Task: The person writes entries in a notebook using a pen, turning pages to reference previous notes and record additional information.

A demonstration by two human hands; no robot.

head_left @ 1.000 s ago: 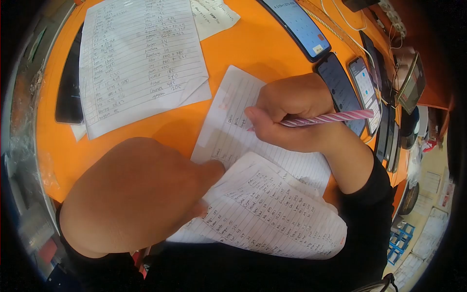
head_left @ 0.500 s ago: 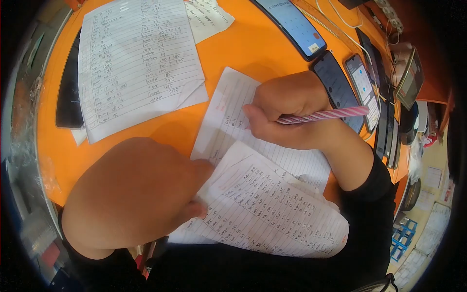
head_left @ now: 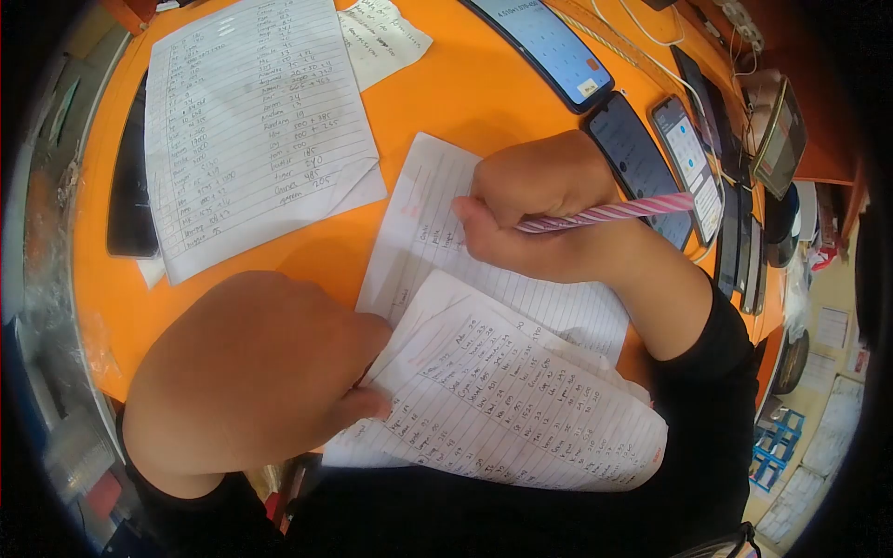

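Note:
My right hand (head_left: 544, 200) is closed around a pink-and-white striped pen (head_left: 614, 214). It rests on a lined sheet (head_left: 395, 232) with a few handwritten words near its left side; the pen's tip is hidden behind my fingers. My left hand (head_left: 260, 372) pinches the left edge of a curled lined page (head_left: 539, 400) between thumb and fingers. Columns of handwritten words and numbers cover that page, which lies over the lower part of the lined sheet.
Another handwritten list (head_left: 260, 139) lies at the upper left, partly over a dark phone (head_left: 130, 195). A torn note (head_left: 381, 37) sits beside it. Along the right stand a phone showing a calculator (head_left: 549, 46), a dark phone (head_left: 637, 163), a lit phone (head_left: 688, 158) and cables (head_left: 642, 70).
My right hand and the pen have shifted slightly left in view. My left hand still pinches the curled page. The whole view has moved a little.

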